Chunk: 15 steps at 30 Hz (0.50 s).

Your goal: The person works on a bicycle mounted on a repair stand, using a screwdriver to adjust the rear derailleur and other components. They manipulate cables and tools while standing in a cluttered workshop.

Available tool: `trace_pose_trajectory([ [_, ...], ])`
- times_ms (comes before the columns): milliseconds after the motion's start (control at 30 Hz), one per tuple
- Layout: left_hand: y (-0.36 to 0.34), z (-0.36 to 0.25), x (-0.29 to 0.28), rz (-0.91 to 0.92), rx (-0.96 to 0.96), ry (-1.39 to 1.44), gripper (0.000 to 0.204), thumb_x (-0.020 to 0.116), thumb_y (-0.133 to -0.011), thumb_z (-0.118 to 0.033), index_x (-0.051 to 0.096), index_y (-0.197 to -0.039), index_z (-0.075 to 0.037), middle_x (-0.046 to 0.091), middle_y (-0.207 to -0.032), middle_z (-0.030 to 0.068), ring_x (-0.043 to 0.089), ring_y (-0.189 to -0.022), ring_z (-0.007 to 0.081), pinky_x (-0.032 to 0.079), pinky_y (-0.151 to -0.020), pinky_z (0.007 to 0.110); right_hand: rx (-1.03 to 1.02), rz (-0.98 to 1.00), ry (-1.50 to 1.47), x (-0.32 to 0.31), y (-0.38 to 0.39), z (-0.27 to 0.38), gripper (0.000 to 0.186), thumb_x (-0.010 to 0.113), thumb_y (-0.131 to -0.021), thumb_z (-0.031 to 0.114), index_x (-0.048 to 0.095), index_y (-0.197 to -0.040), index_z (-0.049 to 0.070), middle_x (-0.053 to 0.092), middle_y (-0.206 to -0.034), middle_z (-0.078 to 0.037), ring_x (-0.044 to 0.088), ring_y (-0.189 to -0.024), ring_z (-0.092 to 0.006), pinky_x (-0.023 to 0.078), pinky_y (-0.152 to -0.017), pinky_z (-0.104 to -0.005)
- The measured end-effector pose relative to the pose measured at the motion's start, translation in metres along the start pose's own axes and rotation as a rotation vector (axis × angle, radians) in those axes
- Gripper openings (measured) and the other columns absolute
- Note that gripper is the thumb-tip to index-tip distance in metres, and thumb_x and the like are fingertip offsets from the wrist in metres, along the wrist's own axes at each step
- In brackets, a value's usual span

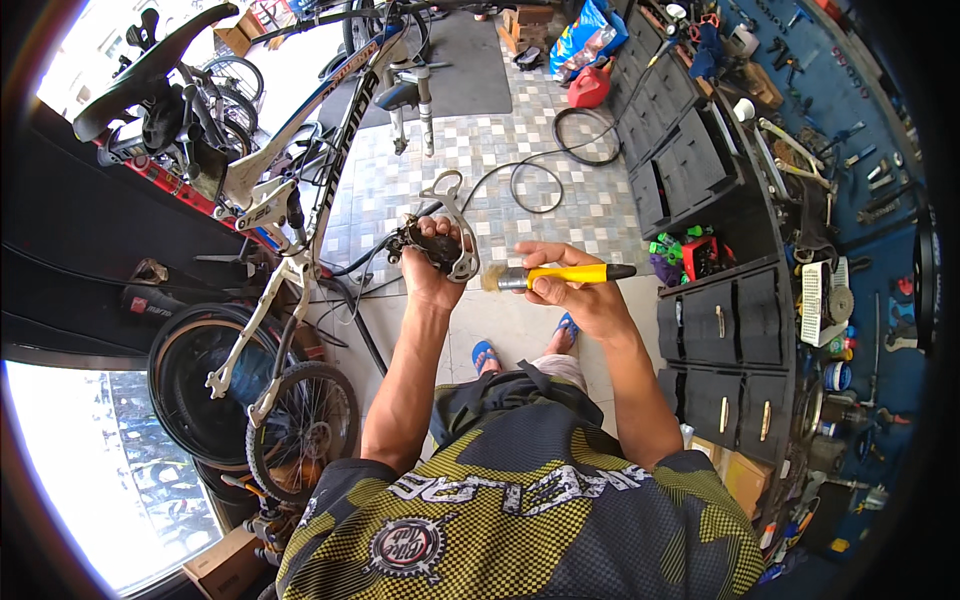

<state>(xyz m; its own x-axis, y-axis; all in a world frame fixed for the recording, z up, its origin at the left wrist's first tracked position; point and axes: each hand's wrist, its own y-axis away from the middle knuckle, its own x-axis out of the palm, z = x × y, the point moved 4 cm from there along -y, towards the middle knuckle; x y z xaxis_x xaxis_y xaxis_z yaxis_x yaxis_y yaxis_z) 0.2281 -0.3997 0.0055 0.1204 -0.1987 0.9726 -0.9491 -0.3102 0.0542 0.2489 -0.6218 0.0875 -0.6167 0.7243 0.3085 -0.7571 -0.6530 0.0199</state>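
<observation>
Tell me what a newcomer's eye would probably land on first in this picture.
Most likely the yellow-handled brush near the centre, held in the right hand, its bristles close to the silver-and-black bike part in the left hand. Next might come the bicycle frame at upper left, then the red jug on the tiled floor near the top, right of centre.

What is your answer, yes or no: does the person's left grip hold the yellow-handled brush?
No. The yellow-handled brush is in the right grip, while the left grip holds a black-and-silver part.
</observation>
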Motion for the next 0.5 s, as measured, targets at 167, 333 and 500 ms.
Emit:
trace_pose_trajectory([
  [167,0.002,0.005,0.0,-0.032,0.054,-0.019,0.044,0.044,-0.111,-0.046,0.057,-0.083,-0.015,0.059,-0.082,0.0033,0.057,-0.076,0.0215,0.05,-0.074,0.039,-0.208,-0.16,0.231,0.026,-0.006,0.014,0.024,0.071,-0.102,0.019,0.06,-0.099,-0.003,0.072,-0.084,-0.011,0.076,-0.081,-0.0172,0.061,-0.067,-0.027],
  [333,0.01,0.012,0.001,-0.466,0.107,-0.293,0.057,0.046,-0.107,-0.059,0.063,-0.089,-0.008,0.065,-0.086,0.0063,0.063,-0.082,0.0233,0.054,-0.073,0.038,-0.662,-0.228,0.884,0.07,-0.021,0.026,0.02,0.075,-0.096,0.013,0.061,-0.09,0.001,0.068,-0.078,-0.011,0.071,-0.067,-0.0216,0.055,-0.059,-0.0329],
  [500,0.019,-0.011,0.017,-0.59,0.188,-0.522,0.055,0.049,-0.107,-0.057,0.061,-0.085,-0.008,0.063,-0.076,0.0075,0.06,-0.072,0.0219,0.052,-0.067,0.037,-0.598,-0.043,0.925,0.074,-0.032,0.017,0.019,0.076,-0.091,0.011,0.058,-0.093,0.003,0.06,-0.079,-0.014,0.064,-0.068,-0.0334,0.052,-0.058,-0.0414],
])
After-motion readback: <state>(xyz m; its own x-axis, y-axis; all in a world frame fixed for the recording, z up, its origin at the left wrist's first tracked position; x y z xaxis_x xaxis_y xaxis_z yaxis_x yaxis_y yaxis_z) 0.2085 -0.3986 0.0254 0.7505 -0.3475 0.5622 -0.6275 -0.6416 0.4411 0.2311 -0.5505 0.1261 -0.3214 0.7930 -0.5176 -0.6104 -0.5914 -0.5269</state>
